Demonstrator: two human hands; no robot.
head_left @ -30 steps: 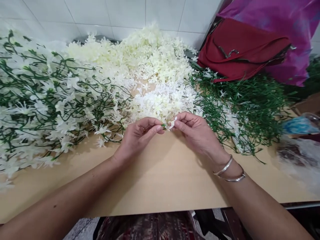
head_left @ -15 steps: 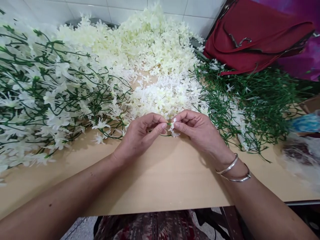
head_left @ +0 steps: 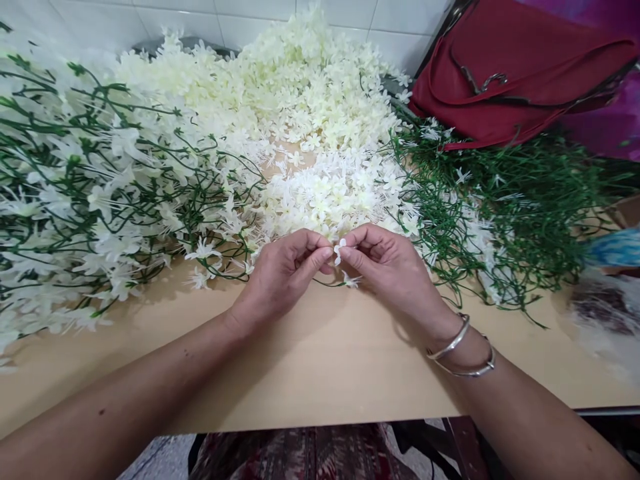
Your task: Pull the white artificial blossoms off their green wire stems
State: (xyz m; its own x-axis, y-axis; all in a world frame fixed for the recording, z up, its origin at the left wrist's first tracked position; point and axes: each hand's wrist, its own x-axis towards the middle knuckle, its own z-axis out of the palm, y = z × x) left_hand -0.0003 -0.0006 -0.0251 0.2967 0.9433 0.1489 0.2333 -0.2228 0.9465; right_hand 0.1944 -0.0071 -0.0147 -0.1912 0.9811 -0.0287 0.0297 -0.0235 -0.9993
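My left hand (head_left: 285, 273) is closed in a pinch over the table, thumb and forefinger pressed together. A thin green flower stem (head_left: 327, 284) with white stamens (head_left: 351, 281) at its end comes out below those fingers. My right hand (head_left: 387, 267), also pinched, grips a small white artificial flower (head_left: 339, 251) close against the left fingertips. The exact point where stem and flower meet is hidden by the fingers. Just behind both hands lies a heap of loose white flower heads (head_left: 330, 193).
White flowers on green stems (head_left: 110, 173) are piled at the left. Cream blossoms (head_left: 300, 80) are heaped against the tiled wall (head_left: 260, 30). Bare green stems (head_left: 515, 193) lie at the right, below a red bag (head_left: 510, 67). A clear plastic bag (head_left: 607, 320) sits at the right.
My right hand has shifted slightly left with the white flower, nearer the left fingertips. The stamens hang lower, and more of the green stem shows beneath the hands.
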